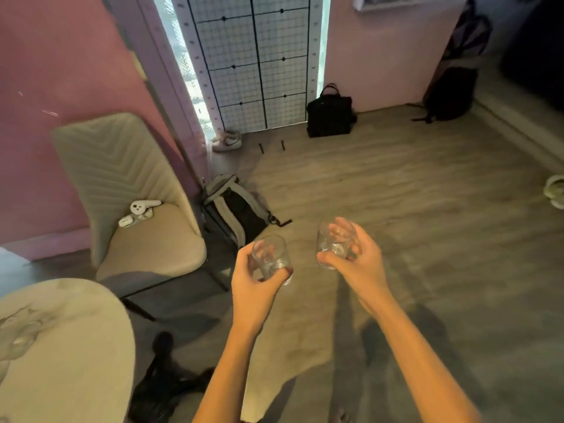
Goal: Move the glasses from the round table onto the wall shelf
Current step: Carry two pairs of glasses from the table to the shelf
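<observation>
My left hand (254, 282) grips a clear short glass (271, 257), held tilted over the floor. A second clear glass (334, 244) is in my right hand (357, 264), fingers wrapped around it. Both hands hang in front of me above the wooden floor, to the right of the round table. The round marble-look table (76, 346) fills the lower left corner; more glasses (21, 331) stand blurred at its left edge. A white shelf edge (406, 3) shows on the wall at top right.
A beige chair (137, 209) with white controllers (140, 210) on it stands left. A grey-black backpack (235, 209) lies on the floor ahead, a black bag (331, 114) stands by the grid-covered window, another dark bag (451, 93) leans at the right wall. Shoes (227, 141) lie near the window.
</observation>
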